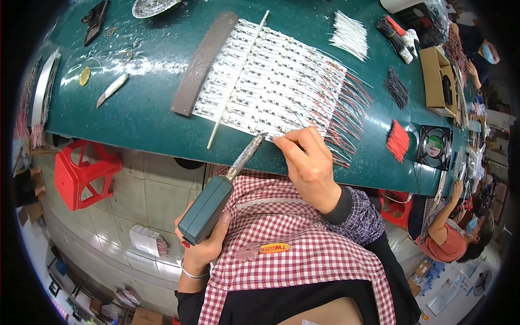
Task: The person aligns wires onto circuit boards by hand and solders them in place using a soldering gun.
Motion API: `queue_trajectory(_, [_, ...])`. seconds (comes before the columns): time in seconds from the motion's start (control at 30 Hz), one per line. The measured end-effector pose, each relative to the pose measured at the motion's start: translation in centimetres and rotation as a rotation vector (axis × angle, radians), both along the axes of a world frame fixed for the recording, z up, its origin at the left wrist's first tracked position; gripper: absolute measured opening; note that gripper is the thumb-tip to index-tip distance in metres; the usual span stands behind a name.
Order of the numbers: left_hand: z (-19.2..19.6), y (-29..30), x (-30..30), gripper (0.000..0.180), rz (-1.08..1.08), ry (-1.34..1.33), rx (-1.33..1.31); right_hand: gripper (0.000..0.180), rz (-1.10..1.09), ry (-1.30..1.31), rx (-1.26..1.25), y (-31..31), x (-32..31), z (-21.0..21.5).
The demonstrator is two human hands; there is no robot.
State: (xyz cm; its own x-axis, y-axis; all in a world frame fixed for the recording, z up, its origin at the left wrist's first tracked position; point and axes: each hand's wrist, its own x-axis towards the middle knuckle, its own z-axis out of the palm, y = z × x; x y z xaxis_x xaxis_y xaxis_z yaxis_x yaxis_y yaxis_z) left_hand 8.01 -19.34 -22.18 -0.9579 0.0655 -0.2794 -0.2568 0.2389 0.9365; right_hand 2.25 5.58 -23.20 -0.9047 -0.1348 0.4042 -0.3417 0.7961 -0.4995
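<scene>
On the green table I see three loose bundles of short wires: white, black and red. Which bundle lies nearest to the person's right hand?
The red bundle, near the table's front edge, lies closest to the right hand. The black bundle and white bundle lie farther back.

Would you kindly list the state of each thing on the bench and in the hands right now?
Soldering iron: gripped in left hand, tip at the strips' near edge.
Right hand: fingers pressing on the strips.
Strips: laid flat in a row, red wires trailing right.
Fan: lying flat, spin unclear.
Box: open.
Stool: standing under the bench.
</scene>
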Motion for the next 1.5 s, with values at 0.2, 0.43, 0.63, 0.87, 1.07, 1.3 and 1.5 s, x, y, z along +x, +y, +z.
queue_trajectory(0.2, [-0.1,0.0,-0.1,0.019,-0.032,0.002,-0.012,0.027,-0.011,-0.004,0.009,-0.1,0.0,0.0])
queue_trajectory(0.43, [-0.3,-0.1,-0.2,0.017,-0.081,0.028,-0.041,0.028,-0.026,-0.006,0.033,-0.4,0.1,0.1])
queue_trajectory(0.63, [-0.7,-0.7,0.4,0.021,-0.07,0.043,-0.005,0.028,-0.042,-0.008,0.034,-0.6,0.2,-0.1])
queue_trajectory(0.87, [-0.1,-0.6,1.0,0.032,0.026,0.038,0.087,0.028,-0.044,-0.002,0.026,-0.5,0.0,-0.1])
queue_trajectory(1.07, [-0.4,0.3,0.4,0.036,-0.019,0.06,0.1,0.024,-0.043,-0.054,0.011,0.9,0.5,1.4])
queue_trajectory(1.3, [1.3,1.5,-0.5,0.036,0.261,-0.049,0.19,0.016,-0.267,-0.123,-0.092,10.2,1.6,6.0])
queue_trajectory(1.5, [0.7,2.4,-2.0,0.036,0.211,0.04,0.205,0.009,-0.443,0.065,0.123,23.4,-1.0,3.1])
